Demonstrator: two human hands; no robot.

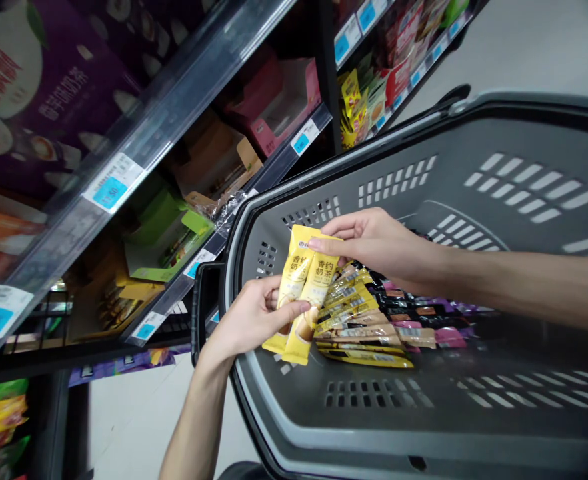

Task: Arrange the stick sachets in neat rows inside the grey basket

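Observation:
Two yellow milk tea sachets (305, 287) lie side by side, slightly fanned, between my two hands. My left hand (260, 310) grips their lower part, thumb across the front. At their top ends, my right hand (361, 237) pinches them with its thumb on the front one. Just beneath and behind them is a grey shopping basket (319, 437). Inside it, several yellow, tan, pink, black and purple sachets (369, 313) lie in a spread pile at the left end. My right forearm crosses over part of the basket.
Store shelves with blue-and-white price tags (114, 183) run along the left. Opened display boxes in green (174, 247) and pink (281, 107) stand on a lower shelf. A large purple carton (59, 87) sits above. The basket's black handle piece (204, 300) is beside the shelf edge.

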